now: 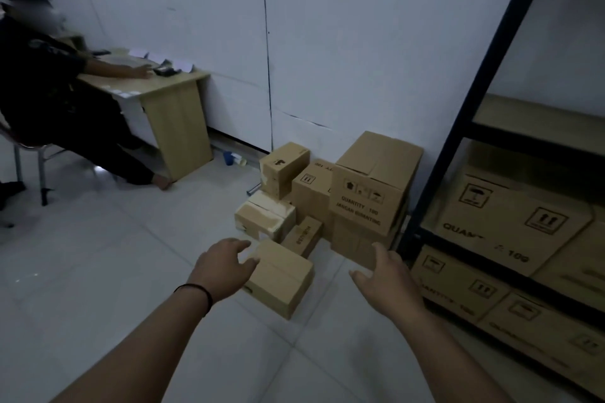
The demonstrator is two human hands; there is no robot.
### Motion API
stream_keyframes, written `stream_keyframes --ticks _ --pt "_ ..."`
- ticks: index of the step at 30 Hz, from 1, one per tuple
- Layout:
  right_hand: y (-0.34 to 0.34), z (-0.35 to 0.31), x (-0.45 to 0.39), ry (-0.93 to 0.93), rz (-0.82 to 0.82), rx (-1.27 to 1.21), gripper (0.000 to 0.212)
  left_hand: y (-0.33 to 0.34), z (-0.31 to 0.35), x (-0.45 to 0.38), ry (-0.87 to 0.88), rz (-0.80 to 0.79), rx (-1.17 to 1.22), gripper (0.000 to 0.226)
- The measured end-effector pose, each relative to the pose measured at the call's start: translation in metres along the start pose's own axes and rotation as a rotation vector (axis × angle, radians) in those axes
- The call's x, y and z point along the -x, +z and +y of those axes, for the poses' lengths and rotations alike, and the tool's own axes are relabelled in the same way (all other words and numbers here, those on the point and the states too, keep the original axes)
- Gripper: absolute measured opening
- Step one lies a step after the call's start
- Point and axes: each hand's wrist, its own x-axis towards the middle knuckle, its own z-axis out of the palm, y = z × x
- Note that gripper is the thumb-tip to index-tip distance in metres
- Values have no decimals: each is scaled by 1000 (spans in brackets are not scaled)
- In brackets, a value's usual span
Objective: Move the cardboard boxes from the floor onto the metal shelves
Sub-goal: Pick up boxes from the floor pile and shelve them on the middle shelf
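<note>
Both hands' fingers (244, 244) spread over the nearest box (281, 278) (contact unclear, print blurred).

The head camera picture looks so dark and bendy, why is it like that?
Head view: the room is dimly lit, so everything looks grey-blue. The wide lens bends straight lines, so the metal shelves lean inward. The left hand and right hand are a little soft, and print on the shelved boxes is smeared. The seated person's face is blurred.
</note>
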Motion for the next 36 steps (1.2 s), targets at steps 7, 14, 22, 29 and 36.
stream_keyframes --ticks 7,14,22,29,36 --pt "39 -39 -16 55 -4 29 73 -15 -49 -34 15 -61 -18 54" --pt "52 -48 -65 104 -1 -45 74 -8 -51 -94 51 -116 -25 55" --pt "51 -59 -150 170 2 -5 73 -1 -44 -190 61 -150 -53 53" --pt "54 -68 -204 221 -13 -6 68 15 -58 -257 49 -218 -34 56" --pt "92 -96 -240 346 8 -43 57 23 -98 -335 117 -296 -69 59"
